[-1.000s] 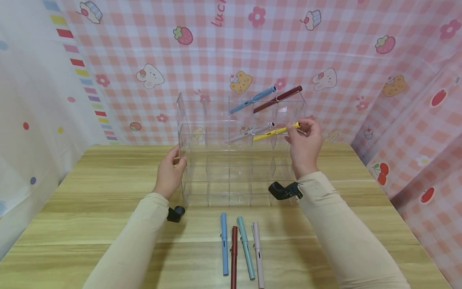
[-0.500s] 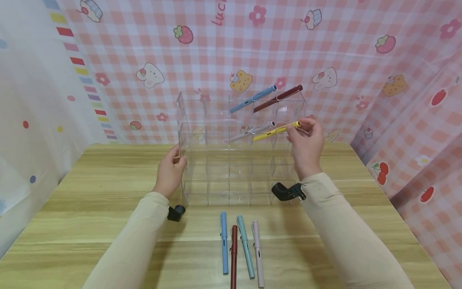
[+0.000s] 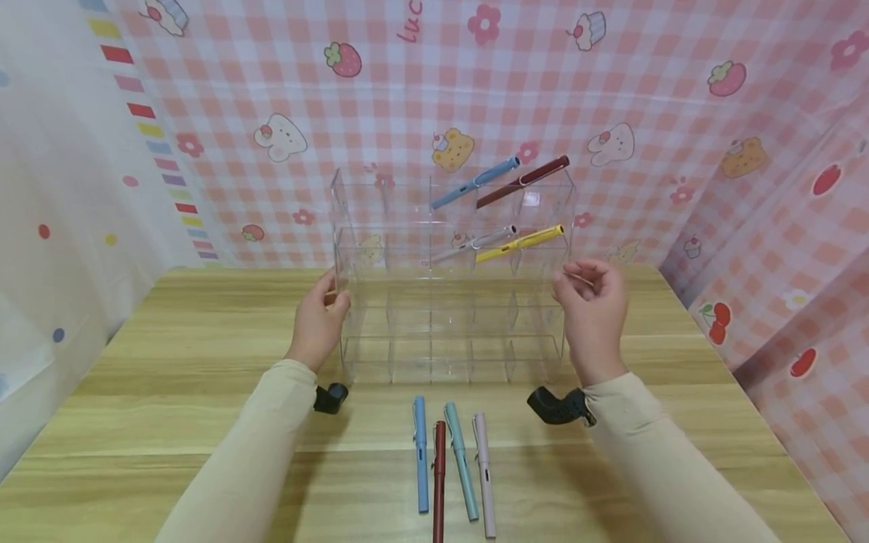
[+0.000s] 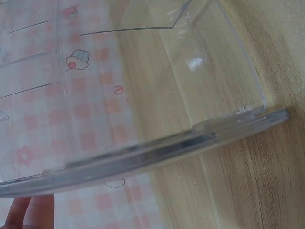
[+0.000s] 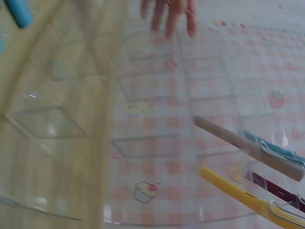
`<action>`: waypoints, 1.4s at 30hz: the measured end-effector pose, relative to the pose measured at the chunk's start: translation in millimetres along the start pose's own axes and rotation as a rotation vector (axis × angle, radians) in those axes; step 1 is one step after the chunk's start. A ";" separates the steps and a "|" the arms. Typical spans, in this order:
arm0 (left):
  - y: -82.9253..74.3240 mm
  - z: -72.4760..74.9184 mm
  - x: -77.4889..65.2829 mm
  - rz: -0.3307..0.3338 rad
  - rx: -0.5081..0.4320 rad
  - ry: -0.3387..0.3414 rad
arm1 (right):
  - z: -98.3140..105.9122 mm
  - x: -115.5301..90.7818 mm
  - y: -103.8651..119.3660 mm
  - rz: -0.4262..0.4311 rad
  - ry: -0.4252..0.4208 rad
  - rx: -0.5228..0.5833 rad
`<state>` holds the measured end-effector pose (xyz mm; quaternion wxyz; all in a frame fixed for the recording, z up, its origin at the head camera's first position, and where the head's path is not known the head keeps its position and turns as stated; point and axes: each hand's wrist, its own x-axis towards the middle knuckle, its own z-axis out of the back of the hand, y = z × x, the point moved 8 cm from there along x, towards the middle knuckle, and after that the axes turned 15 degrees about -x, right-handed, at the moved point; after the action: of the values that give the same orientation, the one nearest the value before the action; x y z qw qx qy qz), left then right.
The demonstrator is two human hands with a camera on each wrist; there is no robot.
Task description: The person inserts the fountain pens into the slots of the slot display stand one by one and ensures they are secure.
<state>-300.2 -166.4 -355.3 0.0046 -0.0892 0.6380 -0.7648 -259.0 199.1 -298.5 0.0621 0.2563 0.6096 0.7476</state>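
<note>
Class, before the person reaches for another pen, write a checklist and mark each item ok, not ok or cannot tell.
1. Right hand holds no pen: ok.
2. Yellow pen rests tilted in the clear rack, untouched: ok.
3. Left hand at the rack's left side: ok.
4. Its grip firm enough for steadying: cannot tell.
5. Pens available on the table: ok; blue pen, red pen, teal pen, pale pink pen.
6. Right hand over those pens: not ok; it is at the rack's right side.

Place: staged rec. set-up, home or studio can't tell | rear: pink gingham cloth [image 3: 380, 113] w/ cartoon prts | L: wht dotted cloth [image 3: 61, 173] | R: fruit-prt cloth [image 3: 808, 241] | surf.: wd-grain table [image 3: 170, 392] | equip.: blk wrist cams [image 3: 558, 407]
</note>
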 end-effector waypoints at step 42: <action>2.6 0.4 0.0 0.004 0.011 -0.005 | -59.6 -120.1 -94.8 -0.169 0.754 -0.630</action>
<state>-300.4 -167.3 -357.8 0.0084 -0.0898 0.6339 -0.7681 -203.7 121.6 -432.3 -0.0277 -0.1133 0.3526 0.9285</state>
